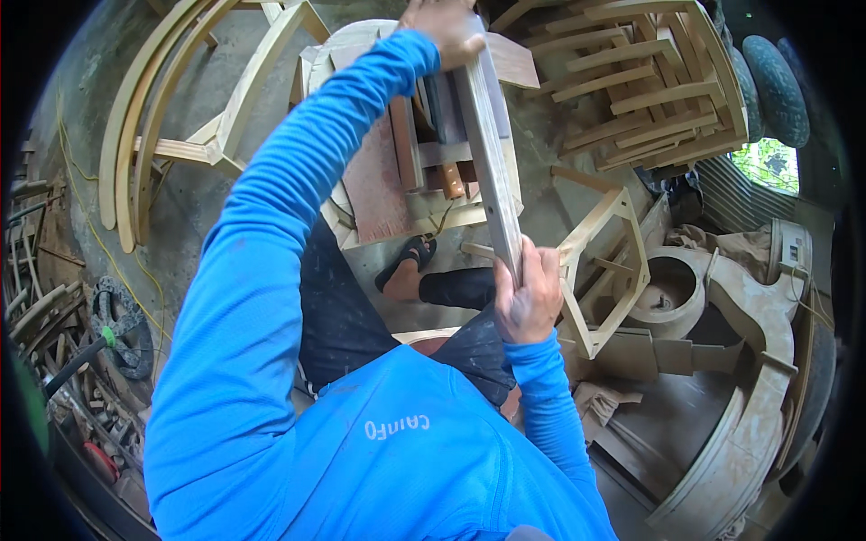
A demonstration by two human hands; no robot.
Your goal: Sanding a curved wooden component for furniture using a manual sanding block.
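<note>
the step in hand seems to be steadying and lining up a long wooden bar, though it could equally be a rub or a check along its length. the bar runs from the top centre of the frame down to just right of the middle, slanting over the right part of a wooden workstand; whether it touches the stand, i cannot tell.

the right hand, right of centre, pinches the bar's lower end, thumb along one side and fingers curled round the other. the left hand, at the top centre, is at the bar's far end with its thumb beside the wood; its other fingers are blurred and partly cut off, so i cannot tell whether they grip or only press.

the next move likely calls for a firm right-hand hold and an even left hand, so the bar does not twist. its lower end needs care near the open wooden frame, right of centre. a reddish board lies on the stand, left of the bar.
</note>
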